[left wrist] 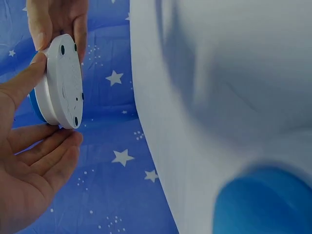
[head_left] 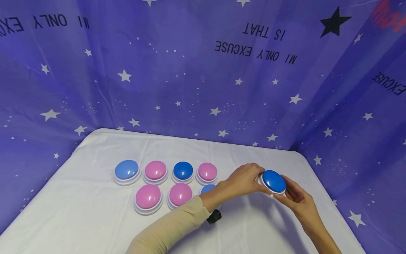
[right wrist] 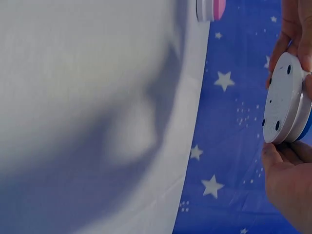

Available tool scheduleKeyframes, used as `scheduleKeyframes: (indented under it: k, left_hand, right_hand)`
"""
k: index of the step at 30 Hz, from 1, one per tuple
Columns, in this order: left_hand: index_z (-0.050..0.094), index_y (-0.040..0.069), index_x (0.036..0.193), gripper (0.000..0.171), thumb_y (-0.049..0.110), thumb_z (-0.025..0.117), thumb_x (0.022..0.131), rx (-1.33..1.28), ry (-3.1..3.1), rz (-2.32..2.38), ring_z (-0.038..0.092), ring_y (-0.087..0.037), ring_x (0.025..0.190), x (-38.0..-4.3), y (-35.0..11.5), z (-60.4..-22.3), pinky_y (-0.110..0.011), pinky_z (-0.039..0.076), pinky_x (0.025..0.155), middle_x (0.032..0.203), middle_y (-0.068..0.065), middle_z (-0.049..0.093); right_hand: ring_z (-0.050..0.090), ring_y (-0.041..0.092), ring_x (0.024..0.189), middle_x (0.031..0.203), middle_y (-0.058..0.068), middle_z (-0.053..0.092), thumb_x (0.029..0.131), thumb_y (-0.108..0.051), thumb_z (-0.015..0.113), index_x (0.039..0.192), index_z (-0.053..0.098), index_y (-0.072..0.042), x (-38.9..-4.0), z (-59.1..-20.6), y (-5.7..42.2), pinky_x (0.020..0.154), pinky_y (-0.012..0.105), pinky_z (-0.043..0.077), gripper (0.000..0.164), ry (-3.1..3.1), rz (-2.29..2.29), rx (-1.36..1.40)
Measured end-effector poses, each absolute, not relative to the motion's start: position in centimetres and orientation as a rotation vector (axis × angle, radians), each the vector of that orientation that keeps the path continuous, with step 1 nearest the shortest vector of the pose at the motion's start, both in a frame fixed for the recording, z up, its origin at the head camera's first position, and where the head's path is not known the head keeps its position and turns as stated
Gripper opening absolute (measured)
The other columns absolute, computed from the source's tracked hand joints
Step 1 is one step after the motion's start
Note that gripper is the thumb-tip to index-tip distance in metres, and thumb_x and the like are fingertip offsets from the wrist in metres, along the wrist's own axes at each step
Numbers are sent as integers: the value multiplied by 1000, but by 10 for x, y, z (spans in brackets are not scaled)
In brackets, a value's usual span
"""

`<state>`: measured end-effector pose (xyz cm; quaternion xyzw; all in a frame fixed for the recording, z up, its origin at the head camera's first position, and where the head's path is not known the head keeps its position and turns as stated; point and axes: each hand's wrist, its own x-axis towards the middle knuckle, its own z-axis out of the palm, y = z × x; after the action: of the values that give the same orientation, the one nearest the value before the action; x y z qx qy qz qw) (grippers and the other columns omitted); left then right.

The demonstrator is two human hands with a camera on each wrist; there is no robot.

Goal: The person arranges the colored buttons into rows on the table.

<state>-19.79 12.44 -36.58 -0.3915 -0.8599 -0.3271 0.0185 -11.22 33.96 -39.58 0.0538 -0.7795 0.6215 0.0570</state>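
A dark-blue domed push button (head_left: 274, 181) with a white base is held off the table at the right, between both hands. My left hand (head_left: 247, 179) grips its left edge, and my right hand (head_left: 299, 200) holds the right and lower edge. Tilted, the button turns its dome toward the head camera. From the left wrist view, the flat white underside (left wrist: 68, 83) shows small dark feet; the left fingers (left wrist: 58, 161) lie along its rim. The right wrist view has the same base (right wrist: 282, 100) with the right hand (right wrist: 292, 187) at its lower end.
On the white tablecloth (head_left: 95, 197), two rows hold several pink buttons (head_left: 155, 170), a dark-blue button (head_left: 183, 170) and two light-blue ones (head_left: 127, 170). The left forearm (head_left: 177, 225) partly covers the front row. Starry purple cloth (head_left: 177, 84) hangs behind and beside the table.
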Motion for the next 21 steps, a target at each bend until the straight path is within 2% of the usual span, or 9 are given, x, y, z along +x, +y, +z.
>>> scheduleKeyframes:
  k: [10, 17, 21]
  left_hand:
    - [69, 12, 120, 54, 42, 84, 79, -1169, -2679, -1062, 60, -7, 97, -194, 88, -375, -16, 46, 82, 106, 6, 66]
    - [67, 9, 124, 56, 40, 83, 81, -1103, -2716, -1082, 61, -11, 103, -190, 64, -380, -22, 49, 88, 113, 1, 67]
    - [66, 8, 127, 59, 41, 82, 81, -1055, -2725, -1119, 62, -14, 107, -187, 47, -381, -25, 50, 90, 117, 0, 67]
  right_hand:
    - [46, -4, 126, 150, 25, 39, 86, -3, 76, 148, 40, 3, -121, -400, 306, 99, 16, 39, 71, -2448, 1755, 211]
    - [45, 1, 129, 150, 25, 39, 86, -5, 77, 148, 40, 3, -128, -410, 284, 100, 18, 39, 73, -2457, 1765, 237]
    - [43, 19, 136, 149, 21, 42, 86, -6, 77, 148, 41, 1, -131, -411, 269, 100, 18, 38, 72, -2464, 1773, 272]
